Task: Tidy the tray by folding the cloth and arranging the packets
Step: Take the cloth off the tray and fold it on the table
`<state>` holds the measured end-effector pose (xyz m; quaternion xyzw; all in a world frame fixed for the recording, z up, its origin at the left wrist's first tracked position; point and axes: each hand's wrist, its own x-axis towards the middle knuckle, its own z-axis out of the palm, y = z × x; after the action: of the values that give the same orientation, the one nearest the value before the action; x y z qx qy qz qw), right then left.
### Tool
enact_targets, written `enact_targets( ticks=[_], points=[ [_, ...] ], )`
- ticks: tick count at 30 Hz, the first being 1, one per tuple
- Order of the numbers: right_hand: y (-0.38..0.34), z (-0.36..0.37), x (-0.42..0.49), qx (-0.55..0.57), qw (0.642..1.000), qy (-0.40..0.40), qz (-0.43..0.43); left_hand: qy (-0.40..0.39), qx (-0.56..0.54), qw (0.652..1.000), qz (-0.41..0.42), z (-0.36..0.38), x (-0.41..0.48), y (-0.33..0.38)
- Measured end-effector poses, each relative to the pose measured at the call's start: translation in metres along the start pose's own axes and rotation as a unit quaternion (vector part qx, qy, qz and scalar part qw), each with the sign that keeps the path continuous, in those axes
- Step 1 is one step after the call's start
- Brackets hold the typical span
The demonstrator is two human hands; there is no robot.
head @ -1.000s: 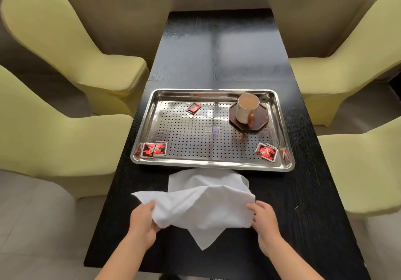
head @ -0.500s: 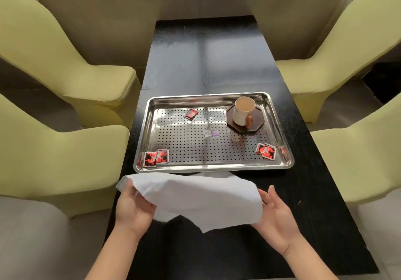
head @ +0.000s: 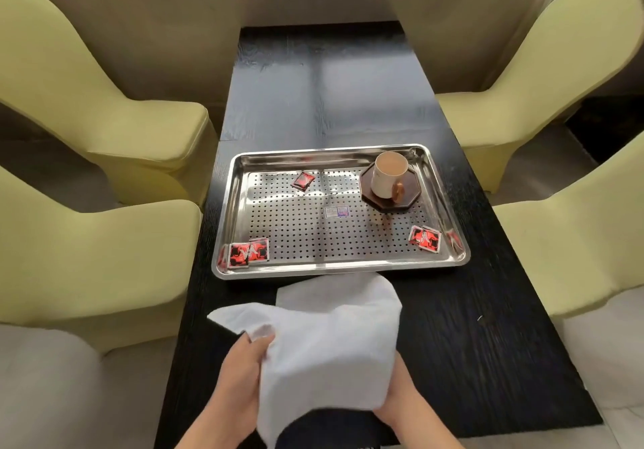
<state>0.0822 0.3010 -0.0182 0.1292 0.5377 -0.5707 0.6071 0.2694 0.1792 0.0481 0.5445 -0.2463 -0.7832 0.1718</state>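
A long black counter [head: 331, 93] flanked by pale green chairs [head: 115, 128] carries a perforated steel tray [head: 334, 269], where red packets [head: 425, 238] lie scattered at both near corners and close to the far rim, beside a cup [head: 388, 178] on a dark coaster [head: 413, 197]. Just in front of the tray, a person holds a white cloth [head: 331, 337] above the counter's near edge. The left hand [head: 244, 372] grips its bunched left side, while the right hand [head: 400, 396] sits at its lower right, fingers hidden under the fabric, its hold impossible to tell.

The white fabric cloth [head: 324, 351] covers the fingers of the right hand [head: 400, 398], lower right; grip not determinable. Both forearms [head: 209, 427] cut off by the bottom edge. Print on the small pale rectangular sticker [head: 336, 211], centre of frame, too small to read.
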Motion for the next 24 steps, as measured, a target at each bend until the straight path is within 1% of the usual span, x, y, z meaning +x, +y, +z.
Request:
enact_targets(
  ticks=[3, 5, 7, 10, 11, 12, 14, 17, 19, 21, 23, 24],
  points=[
    [0.006, 0.01, 0.005, 0.1, 0.995, 0.001, 0.018, 0.004, -0.014, 1.0, 0.003, -0.001, -0.011, 0.013],
    [-0.002, 0.023, 0.013, 0.136, 0.991, 0.013, -0.004, -0.001, -0.039, 0.999, -0.022, 0.002, -0.014, 0.027],
    [-0.017, 0.031, 0.02, 0.207, 0.978, 0.002, -0.017, -0.006, -0.054, 0.997, -0.062, -0.003, -0.015, 0.041],
    [-0.051, 0.025, 0.026, 0.276, 0.96, 0.032, -0.037, -0.017, -0.062, 0.996, -0.062, -0.022, -0.017, 0.061],
    [-0.059, 0.017, 0.027, 0.281, 0.958, 0.025, -0.048, -0.004, -0.058, 0.997, -0.057, -0.031, -0.018, 0.065],
    [-0.068, 0.009, 0.024, 0.27, 0.961, 0.01, -0.056, 0.007, -0.051, 0.997, -0.053, -0.041, -0.018, 0.069],
    [-0.084, -0.011, 0.014, 0.208, 0.976, -0.017, -0.069, 0.01, -0.043, 0.998, -0.049, -0.058, -0.019, 0.074],
    [-0.119, -0.019, -0.016, 0.096, 0.986, -0.023, -0.134, 0.014, -0.022, 0.999, -0.02, -0.073, -0.019, 0.091],
    [-0.153, -0.012, -0.04, 0.078, 0.972, -0.061, -0.211, 0.0, -0.025, 1.0, -0.001, -0.073, -0.022, 0.112],
    [-0.19, -0.003, -0.069, 0.094, 0.946, -0.122, -0.286, -0.017, -0.035, 0.999, 0.019, -0.07, -0.024, 0.138],
    [-0.219, 0.009, -0.095, 0.076, 0.921, -0.173, -0.339, -0.056, -0.04, 0.998, 0.015, -0.065, -0.03, 0.159],
    [-0.224, 0.013, -0.099, 0.052, 0.918, -0.173, -0.354, -0.078, -0.044, 0.996, 0.006, -0.061, -0.032, 0.165]
  ],
)
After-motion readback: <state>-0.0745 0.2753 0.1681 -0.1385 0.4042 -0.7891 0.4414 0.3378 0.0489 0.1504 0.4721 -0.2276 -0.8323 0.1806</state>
